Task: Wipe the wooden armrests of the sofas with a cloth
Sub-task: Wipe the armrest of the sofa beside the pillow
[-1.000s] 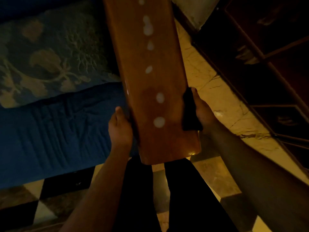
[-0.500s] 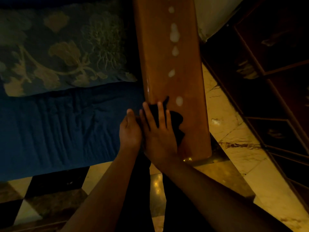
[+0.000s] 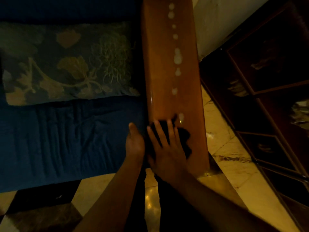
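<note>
Wooden armrest (image 3: 173, 77) runs up frame centre; dark cloth (image 3: 183, 136) on near end under right hand (image 3: 168, 148), fingers spread flat, pressing. Left hand (image 3: 134, 143) at inner edge; grip unclear. Best: long even strokes toward pale spots (image 3: 177, 57). Patterned cushion (image 3: 70, 64) and dark cabinet (image 3: 267, 81) flank, neither blocking.

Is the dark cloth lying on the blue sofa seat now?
No, the dark cloth is pressed flat on the wooden armrest under the right hand, beside the blue sofa seat.
</note>
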The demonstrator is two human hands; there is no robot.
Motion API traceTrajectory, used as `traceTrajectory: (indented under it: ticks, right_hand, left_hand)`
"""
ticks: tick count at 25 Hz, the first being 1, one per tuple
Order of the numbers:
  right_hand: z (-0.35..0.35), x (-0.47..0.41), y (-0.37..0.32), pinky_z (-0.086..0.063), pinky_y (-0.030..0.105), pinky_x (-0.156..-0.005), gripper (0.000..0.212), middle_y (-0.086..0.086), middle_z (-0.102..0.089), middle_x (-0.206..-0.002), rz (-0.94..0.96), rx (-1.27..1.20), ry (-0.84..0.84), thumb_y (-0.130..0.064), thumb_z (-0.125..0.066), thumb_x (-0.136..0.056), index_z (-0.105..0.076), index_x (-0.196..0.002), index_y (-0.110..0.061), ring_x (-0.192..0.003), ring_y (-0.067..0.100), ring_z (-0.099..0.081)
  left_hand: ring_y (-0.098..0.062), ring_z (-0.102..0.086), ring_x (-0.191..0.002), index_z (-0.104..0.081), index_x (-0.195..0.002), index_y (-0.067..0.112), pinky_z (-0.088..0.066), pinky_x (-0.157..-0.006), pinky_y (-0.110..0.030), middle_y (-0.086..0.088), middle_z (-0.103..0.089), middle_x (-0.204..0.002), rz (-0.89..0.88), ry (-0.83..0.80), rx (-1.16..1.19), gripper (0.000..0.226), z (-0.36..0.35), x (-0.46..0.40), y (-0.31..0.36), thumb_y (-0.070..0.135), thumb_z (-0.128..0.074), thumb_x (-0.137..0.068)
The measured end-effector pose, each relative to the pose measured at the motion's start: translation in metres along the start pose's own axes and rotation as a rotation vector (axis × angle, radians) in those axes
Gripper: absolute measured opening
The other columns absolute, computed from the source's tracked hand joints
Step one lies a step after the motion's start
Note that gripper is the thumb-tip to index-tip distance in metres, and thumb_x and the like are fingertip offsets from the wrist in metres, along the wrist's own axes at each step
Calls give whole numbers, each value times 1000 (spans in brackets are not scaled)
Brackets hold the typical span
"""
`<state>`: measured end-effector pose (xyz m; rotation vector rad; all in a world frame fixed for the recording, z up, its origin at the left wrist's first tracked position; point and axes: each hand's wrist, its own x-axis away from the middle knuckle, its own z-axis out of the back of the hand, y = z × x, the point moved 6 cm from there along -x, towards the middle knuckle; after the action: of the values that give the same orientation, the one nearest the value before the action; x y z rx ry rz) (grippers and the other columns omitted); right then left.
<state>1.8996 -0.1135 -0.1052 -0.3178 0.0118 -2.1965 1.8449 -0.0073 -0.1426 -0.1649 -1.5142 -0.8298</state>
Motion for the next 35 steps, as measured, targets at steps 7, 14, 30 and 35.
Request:
traceTrajectory:
  ticks: [7, 14, 30, 35]
  right_hand:
    - [19, -51, 59, -11, 67, -123, 115, 19, -16, -171, -484, -85, 55, -94, -36, -78, -21, -164, -18, -155, 51, -7]
    - [66, -252, 161, -44, 57, -102, 116, 23, -34, -159, -688, -448, 102, -93, -39, -77, -15, -162, -17, -134, 49, -47]
    - [50, -125, 142, 3, 46, -128, 127, 12, 5, -174, -110, -414, -10, -98, -39, -73, -2, -165, -19, -159, 35, 5]
    - [74, -320, 205, -45, 40, -109, 118, 9, -45, -158, -391, -955, 27, -76, -77, -67, -31, -159, -18, -141, 29, -47]
  left_hand:
    - [-20, -74, -88, -74, -99, 18, -58, -79, -36, -9, -78, -101, -68, -50, -10, 73, -32, -11, 53, 69, -22, -101]
    - [-31, -68, -112, -68, -127, 10, -51, -107, -54, -15, -73, -122, -153, 81, 74, 80, -50, -38, 99, 71, -23, -100]
    - [-17, -58, -64, -69, -75, 18, -44, -69, -36, 1, -62, -64, -138, 459, 142, 73, -52, -36, 100, 68, -23, -102]
    - [-11, -54, -46, -53, -56, 21, -38, -60, -34, 5, -55, -45, -160, 418, 157, 74, -51, -35, 97, 68, -20, -102]
